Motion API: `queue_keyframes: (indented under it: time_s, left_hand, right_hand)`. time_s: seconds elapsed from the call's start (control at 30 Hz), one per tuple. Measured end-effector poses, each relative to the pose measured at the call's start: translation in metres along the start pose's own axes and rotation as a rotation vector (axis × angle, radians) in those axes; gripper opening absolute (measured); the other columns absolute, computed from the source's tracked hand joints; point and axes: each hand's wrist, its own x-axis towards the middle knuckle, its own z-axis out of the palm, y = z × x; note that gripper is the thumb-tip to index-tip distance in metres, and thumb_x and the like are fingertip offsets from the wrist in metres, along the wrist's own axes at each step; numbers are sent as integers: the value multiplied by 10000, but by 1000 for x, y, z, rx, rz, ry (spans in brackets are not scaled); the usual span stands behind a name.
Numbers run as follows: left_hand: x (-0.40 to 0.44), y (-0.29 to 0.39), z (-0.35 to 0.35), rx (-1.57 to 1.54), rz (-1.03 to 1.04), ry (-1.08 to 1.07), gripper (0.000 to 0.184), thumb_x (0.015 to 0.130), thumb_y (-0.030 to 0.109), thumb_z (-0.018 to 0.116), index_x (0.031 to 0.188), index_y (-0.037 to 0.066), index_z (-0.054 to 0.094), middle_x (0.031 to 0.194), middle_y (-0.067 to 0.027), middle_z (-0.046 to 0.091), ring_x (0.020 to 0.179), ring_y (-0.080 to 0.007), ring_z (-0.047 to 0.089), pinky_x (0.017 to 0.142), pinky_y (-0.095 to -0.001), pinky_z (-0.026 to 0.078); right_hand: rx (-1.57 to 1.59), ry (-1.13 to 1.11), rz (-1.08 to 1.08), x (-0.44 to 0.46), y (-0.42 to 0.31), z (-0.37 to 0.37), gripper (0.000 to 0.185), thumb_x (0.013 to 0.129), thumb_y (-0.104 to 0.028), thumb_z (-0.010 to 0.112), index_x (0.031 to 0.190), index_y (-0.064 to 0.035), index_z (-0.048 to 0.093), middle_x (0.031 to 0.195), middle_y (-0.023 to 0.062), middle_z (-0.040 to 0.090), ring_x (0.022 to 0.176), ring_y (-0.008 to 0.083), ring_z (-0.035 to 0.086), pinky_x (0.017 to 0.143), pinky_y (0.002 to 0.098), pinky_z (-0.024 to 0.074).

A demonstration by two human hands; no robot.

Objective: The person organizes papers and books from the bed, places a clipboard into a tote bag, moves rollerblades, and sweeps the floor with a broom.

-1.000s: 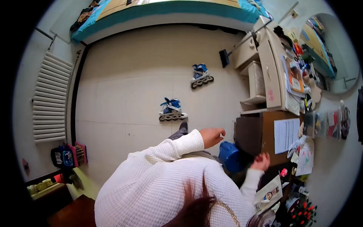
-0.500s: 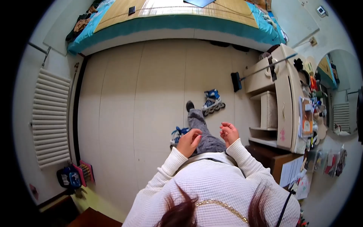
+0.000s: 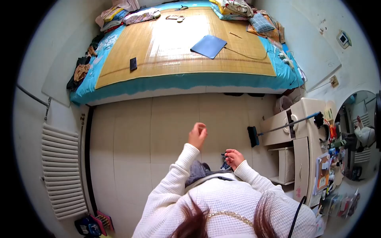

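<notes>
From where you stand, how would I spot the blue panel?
On the turquoise-edged bed lies a tan woven mat. Right of the mat's middle, a flat blue panel lies askew. It is plain and far larger than the small black rectangle to its left.

The sweater (image 3: 230,198) is white, the trousers (image 3: 196,171) mottled grey, the sheet (image 3: 158,84) turquoise, the laptop (image 3: 209,47) blue, the pillow (image 3: 262,23) checked blue.

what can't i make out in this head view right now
In the head view:
Skate: mostly hidden by the right hand and body.
Palm of the left hand: turned away.
Dark shapes under the bed: covered by its edge.
Bag: bottom edge crops it.
Papers: writing too small.
</notes>
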Motion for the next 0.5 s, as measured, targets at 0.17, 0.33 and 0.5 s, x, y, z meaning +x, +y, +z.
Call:
queue_keyframes:
  time_s: [0.17, 0.33, 0.5]
  left_hand:
    - [139, -40, -13, 316, -28, 74, 219, 691, 139, 510, 869, 41, 427, 682, -72, 533, 607, -151, 530, 551, -259, 425]
    - [303, -77, -17, 625, -162, 36, 329, 657, 193, 557, 907, 26, 422, 863, -141, 491, 812, -267, 483, 716, -322, 391]
    - [490, -112, -14, 779, -266, 157, 458, 636, 246, 591, 967, 1, 389, 1003, -171, 434, 934, -296, 425, 793, -342, 357]
  right_hand:
    - [48, 28, -86, 35, -51, 20, 138, 707, -49, 468, 843, -70, 464, 684, 24, 514, 535, 93, 475, 470, 198, 395]
    - [49, 117, -181, 98, -92, 36, 116, 708, -54, 473, 819, -85, 465, 669, 14, 514, 532, 74, 473, 477, 190, 394]
    - [222, 280, -172, 194, -129, 64, 123, 704, -46, 462, 823, -72, 471, 661, 30, 520, 508, 83, 472, 445, 199, 392]
